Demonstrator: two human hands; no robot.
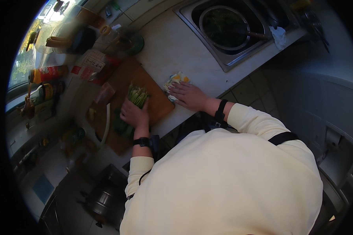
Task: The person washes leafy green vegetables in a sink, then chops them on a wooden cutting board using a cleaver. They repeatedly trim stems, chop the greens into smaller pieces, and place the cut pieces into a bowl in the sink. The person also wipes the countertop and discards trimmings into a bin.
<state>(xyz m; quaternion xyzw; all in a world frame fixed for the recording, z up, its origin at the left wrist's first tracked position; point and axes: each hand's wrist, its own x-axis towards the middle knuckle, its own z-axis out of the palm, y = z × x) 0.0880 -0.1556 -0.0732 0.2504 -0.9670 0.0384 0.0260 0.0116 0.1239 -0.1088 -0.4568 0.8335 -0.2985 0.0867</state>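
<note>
My left hand [135, 114] is closed around a bunch of leafy green vegetables [138, 95], which lies on a wooden cutting board [161, 107]. The pale stem ends point away from me, and dark leaves show below the hand. On the white counter, just right of the board, my right hand [189, 95] holds a white cloth with a yellow and blue pattern [179, 77] down under its fingers. Part of the cloth is hidden by the hand. A knife with a pale handle [106, 123] seems to lie at the board's left side, beside a pinkish piece of food or packet [105, 93].
A steel sink [228, 66] at the upper right holds a round pot or basin [204, 35] with greens. Bottles and jars [51, 73] line the window side, near a red-and-clear plastic package [97, 66]. A lidded metal pot [103, 202] stands at the lower left.
</note>
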